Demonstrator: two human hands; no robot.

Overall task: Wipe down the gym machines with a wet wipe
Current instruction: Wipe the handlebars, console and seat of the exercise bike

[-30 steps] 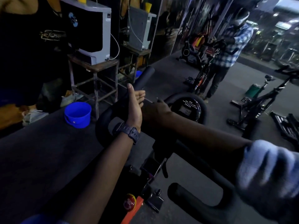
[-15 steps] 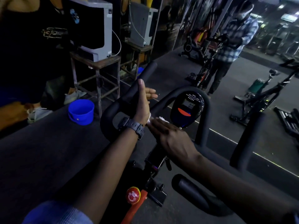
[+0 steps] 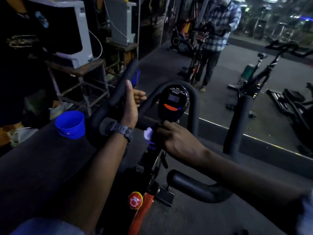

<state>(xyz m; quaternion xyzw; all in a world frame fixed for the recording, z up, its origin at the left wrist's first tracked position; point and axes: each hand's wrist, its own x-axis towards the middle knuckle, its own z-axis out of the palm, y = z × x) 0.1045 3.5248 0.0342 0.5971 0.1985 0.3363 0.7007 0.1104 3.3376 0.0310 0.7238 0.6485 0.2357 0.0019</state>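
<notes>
From my feed, a blue bucket (image 3: 70,124) sits on the floor at far left, just beside the handlebar (image 3: 118,92) of the exercise bike. My left hand (image 3: 131,106) stands edge-up against that handlebar, fingers straight and relaxed, gripping nothing, a watch (image 3: 122,130) on its wrist. Just right of that wrist lies the white wet wipe (image 3: 148,133), pinched under the fingertips of my right hand (image 3: 177,139) and pressed to the bar below the bike's console (image 3: 173,100)
</notes>
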